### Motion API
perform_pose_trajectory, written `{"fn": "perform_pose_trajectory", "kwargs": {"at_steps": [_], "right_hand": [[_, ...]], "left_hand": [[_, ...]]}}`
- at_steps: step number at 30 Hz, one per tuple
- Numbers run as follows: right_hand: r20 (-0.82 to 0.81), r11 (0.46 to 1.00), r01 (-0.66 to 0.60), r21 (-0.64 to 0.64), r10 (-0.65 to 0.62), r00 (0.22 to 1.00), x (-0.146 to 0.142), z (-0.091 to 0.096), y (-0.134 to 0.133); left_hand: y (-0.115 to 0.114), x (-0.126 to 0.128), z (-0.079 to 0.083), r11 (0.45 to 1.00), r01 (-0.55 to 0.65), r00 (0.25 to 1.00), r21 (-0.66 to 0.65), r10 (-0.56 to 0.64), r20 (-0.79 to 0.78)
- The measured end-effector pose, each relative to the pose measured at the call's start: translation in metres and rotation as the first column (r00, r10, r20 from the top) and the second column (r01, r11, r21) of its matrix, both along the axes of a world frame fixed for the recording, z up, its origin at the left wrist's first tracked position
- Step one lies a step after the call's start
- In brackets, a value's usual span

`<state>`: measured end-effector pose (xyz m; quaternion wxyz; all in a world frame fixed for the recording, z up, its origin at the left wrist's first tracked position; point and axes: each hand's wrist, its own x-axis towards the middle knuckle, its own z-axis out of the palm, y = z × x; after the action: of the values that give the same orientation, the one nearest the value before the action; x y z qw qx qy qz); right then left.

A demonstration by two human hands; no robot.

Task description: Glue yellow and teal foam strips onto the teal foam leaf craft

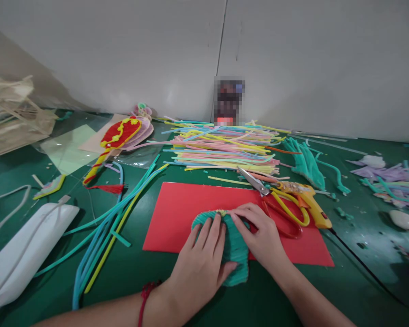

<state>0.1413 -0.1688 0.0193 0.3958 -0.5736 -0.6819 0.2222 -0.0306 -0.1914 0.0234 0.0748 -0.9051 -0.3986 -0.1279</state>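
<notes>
A teal ribbed fan-shaped piece (234, 247) lies on a red sheet (177, 213) near the table's front edge. My left hand (201, 259) lies flat on the teal piece, fingers stretched out and pressing down. My right hand (259, 231) rests on the piece's right side, fingers extended and pressed against its top edge by a small yellow spot. Neither hand grips anything.
Scissors (279, 204) and a yellow glue gun (310, 202) lie on the red sheet's right corner, its black cord trailing right. A heap of coloured strips (225, 147) sits behind. Long teal and yellow strips (105, 227), a white device (23, 250) and a red-yellow craft fan (121, 134) lie left.
</notes>
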Motion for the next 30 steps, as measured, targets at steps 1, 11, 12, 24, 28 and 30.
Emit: {"fn": "perform_pose_trajectory", "kwargs": {"at_steps": [1,11,12,24,28,30], "right_hand": [[-0.004,1.000,-0.001,0.000,0.001,1.000,0.0000,0.0005,-0.0001],[0.026,1.000,-0.012,0.014,0.012,1.000,0.0001,-0.0007,0.0012],[0.030,1.000,-0.014,0.018,0.014,0.999,0.0004,-0.0010,0.0013],[0.039,1.000,-0.005,0.023,0.005,0.999,-0.0001,-0.0018,0.0007],[0.005,1.000,-0.005,0.027,0.005,1.000,-0.0002,-0.0004,0.0000],[0.004,1.000,-0.016,0.027,0.016,1.000,0.0000,-0.0007,-0.0001]], "left_hand": [[-0.0001,-0.0001,-0.0001,1.000,-0.002,1.000,-0.008,0.002,-0.006],[0.0008,-0.0003,-0.0020,0.999,-0.026,1.000,-0.045,0.025,-0.009],[0.0011,-0.0003,-0.0020,0.999,-0.027,1.000,-0.031,0.027,-0.003],[0.0026,0.0002,-0.0045,0.999,-0.035,0.999,-0.038,0.035,0.008],[0.0019,0.0001,-0.0060,0.999,-0.042,0.999,-0.011,0.043,0.026],[0.0015,0.0002,-0.0064,0.999,-0.050,0.998,-0.011,0.050,0.023]]}}
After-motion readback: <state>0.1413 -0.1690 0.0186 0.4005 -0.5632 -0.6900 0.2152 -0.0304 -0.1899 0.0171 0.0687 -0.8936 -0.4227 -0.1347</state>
